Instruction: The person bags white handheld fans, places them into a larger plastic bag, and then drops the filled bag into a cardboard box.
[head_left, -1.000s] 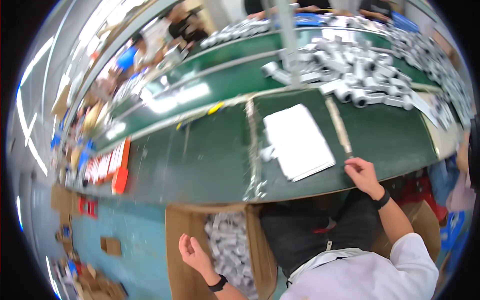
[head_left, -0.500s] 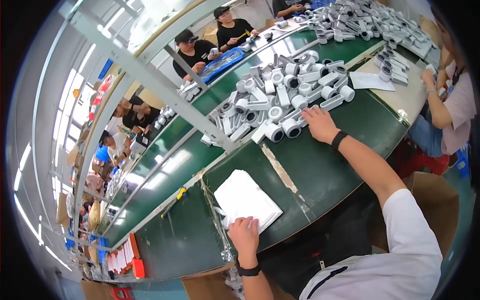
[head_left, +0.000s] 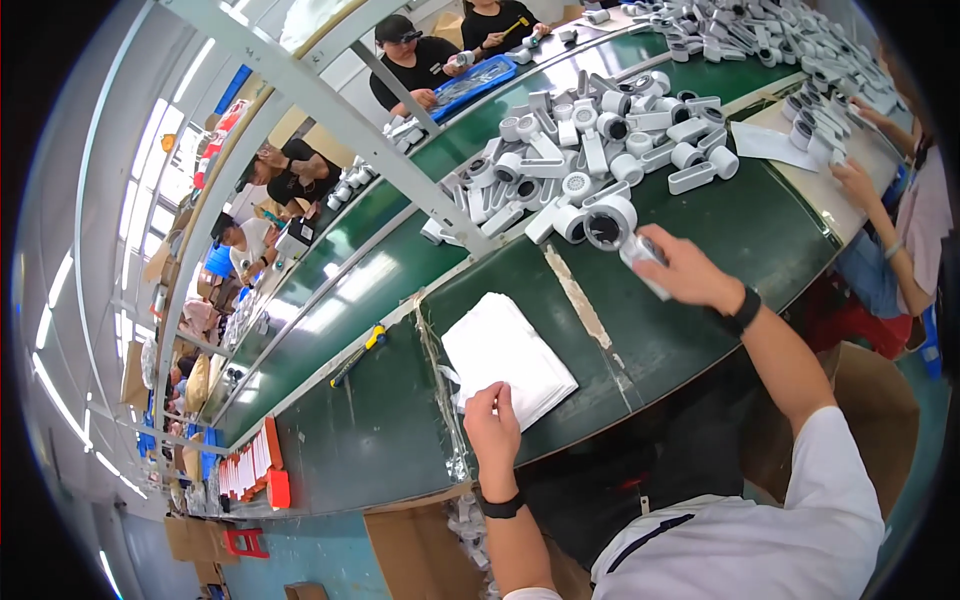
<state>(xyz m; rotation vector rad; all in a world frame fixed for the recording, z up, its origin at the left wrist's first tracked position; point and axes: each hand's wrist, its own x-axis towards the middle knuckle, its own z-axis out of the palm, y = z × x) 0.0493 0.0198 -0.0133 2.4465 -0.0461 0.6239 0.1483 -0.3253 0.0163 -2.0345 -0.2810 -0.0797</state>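
Note:
My right hand (head_left: 690, 272) grips a white handheld fan (head_left: 612, 222) by its handle, its round head with dark vanes turned toward me. The fan is raised at the near edge of a heap of similar white fans (head_left: 590, 135). On the green bench, a stack of thin white sheets or bags (head_left: 510, 355) lies in front of me. My left hand (head_left: 493, 420) rests at the near-left corner of this stack, fingers drawn together. Whether they pinch the top piece is hidden.
A yellow-handled cutter knife (head_left: 360, 354) lies on the bench to the left, and orange boxes (head_left: 262, 465) stand beyond it. A metal post (head_left: 415, 180) slants up by the heap. Co-workers sit across the conveyor, near a blue tray (head_left: 475, 88); another person works at the right.
My right hand has taken a fan from the near side of the heap and drawn it toward me. My left hand's fingers have closed together at the stack's corner. The view has shifted.

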